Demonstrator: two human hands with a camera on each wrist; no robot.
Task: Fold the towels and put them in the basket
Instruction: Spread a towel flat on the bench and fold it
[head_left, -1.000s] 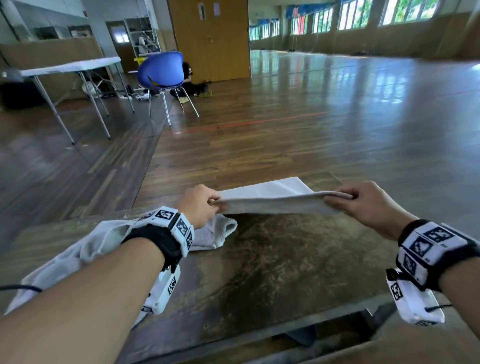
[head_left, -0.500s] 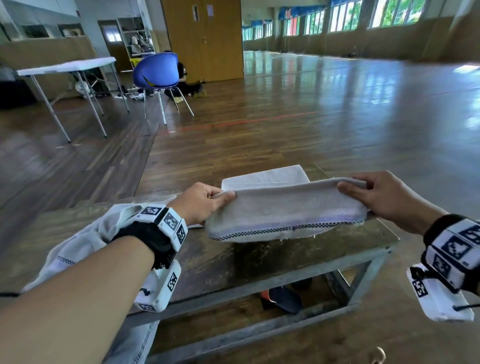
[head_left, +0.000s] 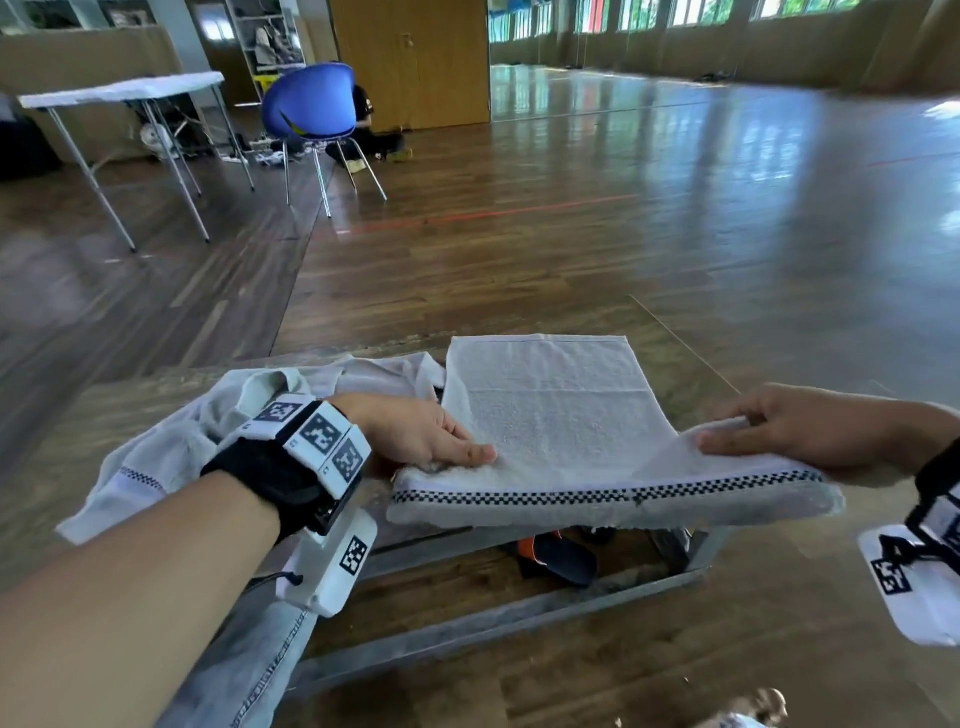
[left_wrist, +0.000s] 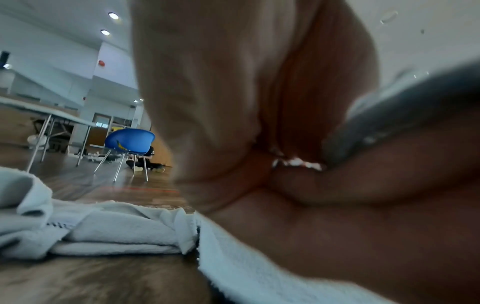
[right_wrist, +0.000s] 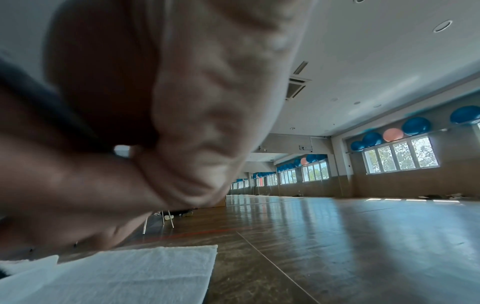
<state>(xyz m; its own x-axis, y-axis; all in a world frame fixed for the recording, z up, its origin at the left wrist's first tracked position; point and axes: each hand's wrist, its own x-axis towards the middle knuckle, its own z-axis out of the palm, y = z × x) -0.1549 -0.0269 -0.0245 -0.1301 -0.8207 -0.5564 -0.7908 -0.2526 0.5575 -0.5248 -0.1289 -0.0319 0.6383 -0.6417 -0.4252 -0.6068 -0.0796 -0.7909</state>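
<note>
Left hand (head_left: 415, 431): pinching the near-left corner of the white towel (head_left: 550, 415); thumb on top, fingers beneath; in the left wrist view curled tight round the cloth (left_wrist: 259, 273)
Right hand (head_left: 810, 431): gripping the near-right corner of the same towel; fingers laid over the top, thumb side hidden below; in the right wrist view closed on the fabric (right_wrist: 116, 273)
Towels: two counted; one held, one loose
Held towel: stretched between both hands; near edge with checkered band (head_left: 597, 491) lifted off the table (head_left: 691, 364); far part lying flat ahead of the hands; long axis of the held edge running left to right, from hand to hand
Second towel (head_left: 171, 441): crumpled; just left of and beyond the left hand; touching the held towel
Chairs: one, blue (head_left: 311, 104); well beyond the left hand
Basket: cannot tell where
</note>
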